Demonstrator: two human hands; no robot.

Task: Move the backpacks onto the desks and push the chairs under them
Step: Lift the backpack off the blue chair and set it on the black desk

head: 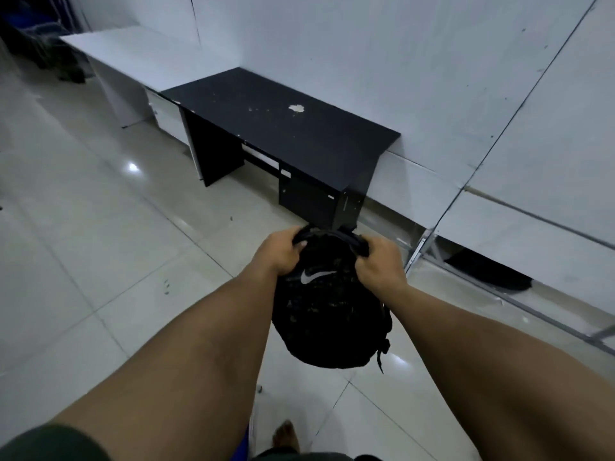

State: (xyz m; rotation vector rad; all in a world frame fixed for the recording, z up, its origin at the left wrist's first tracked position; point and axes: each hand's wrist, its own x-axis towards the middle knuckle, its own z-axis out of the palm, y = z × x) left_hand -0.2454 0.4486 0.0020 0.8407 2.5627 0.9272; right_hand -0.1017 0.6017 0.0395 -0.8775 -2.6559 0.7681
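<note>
A: How are the two arms posed?

B: Both are stretched forward and downward, forearms bare. The left hand (283, 252) and the right hand (379, 262) meet at the top of a black backpack (327, 314), one at each side of its carry loop (332, 235).

A: And the fingers?

B: The fingers (299, 245) of the left hand are curled tight around the left end of the loop. Those of the right hand are closed on the right end; the fingertips are hidden under the strap. Neither hand is open at all.

A: Where is the backpack itself?

B: It hangs from the two hands above the tiled floor (100, 227), clear of it, its white logo facing up. A loose strap dangles at its lower right. Whether anything is inside cannot be told.

A: And the furniture?

B: A black bench (283, 134) stands against the white wall (366, 44), just beyond the hands, its top scuffed with pale marks. A white bench (133, 58) adjoins it at the far left. A bare foot (286, 434) shows below.
</note>
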